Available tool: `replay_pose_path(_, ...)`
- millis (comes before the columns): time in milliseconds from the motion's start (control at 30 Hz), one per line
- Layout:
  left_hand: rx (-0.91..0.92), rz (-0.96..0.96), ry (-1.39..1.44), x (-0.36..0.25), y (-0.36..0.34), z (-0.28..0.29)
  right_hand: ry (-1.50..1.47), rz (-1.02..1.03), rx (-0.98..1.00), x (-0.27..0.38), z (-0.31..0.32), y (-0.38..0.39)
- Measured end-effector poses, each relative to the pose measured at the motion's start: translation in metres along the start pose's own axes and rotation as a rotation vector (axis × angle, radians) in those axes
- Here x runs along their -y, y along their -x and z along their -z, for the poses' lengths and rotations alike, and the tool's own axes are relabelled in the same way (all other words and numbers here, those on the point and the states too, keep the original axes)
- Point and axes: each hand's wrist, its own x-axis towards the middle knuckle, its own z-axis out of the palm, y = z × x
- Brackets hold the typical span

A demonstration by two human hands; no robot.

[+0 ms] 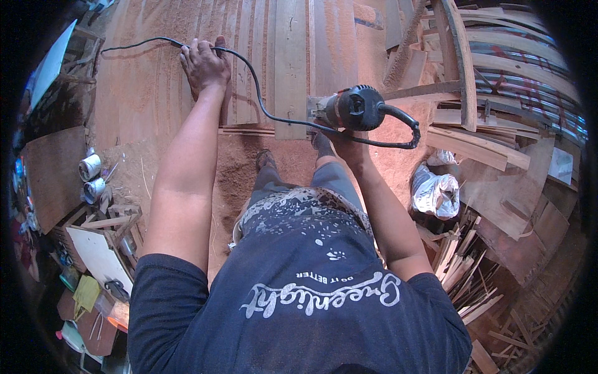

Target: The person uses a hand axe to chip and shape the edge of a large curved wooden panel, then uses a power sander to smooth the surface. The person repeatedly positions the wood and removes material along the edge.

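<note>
Power tool (360, 108) sits on the boards (128, 93) at one o'clock; the right hand (351, 151) is mostly hidden beneath it, so whether it clasps I cannot tell, while the left hand (208, 67) lies spread at eleven. Sawdust (258, 28) streaks suggest cutting is well along, with the smoother plank (290, 68) at twelve perhaps left. Black cable (258, 92) crosses the work, an obstacle; a wooden frame (466, 68) stands at two, a white sack (434, 192) at three.

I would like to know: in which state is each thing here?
Boards: side by side, dusty
Tool: on or off, cannot tell
Cord: slack, curved
Left hand: open, on the boards
Right hand: at the tool, grip mostly hidden
Sack: crumpled
</note>
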Motion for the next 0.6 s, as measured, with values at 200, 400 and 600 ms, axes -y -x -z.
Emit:
replay_pose_path(200,0.007,-0.017,0.008,-0.004,-0.001,0.006,-0.188,-0.090,0.031,-0.009,-0.006,0.001)
replay_pose_path(400,-0.040,-0.031,-0.009,0.000,-0.001,0.003,-0.214,-0.060,-0.073,0.002,-0.006,-0.004)
replay_pose_path(600,0.021,-0.017,0.021,-0.002,0.000,0.005,-0.265,-0.050,-0.073,0.012,0.000,-0.010)
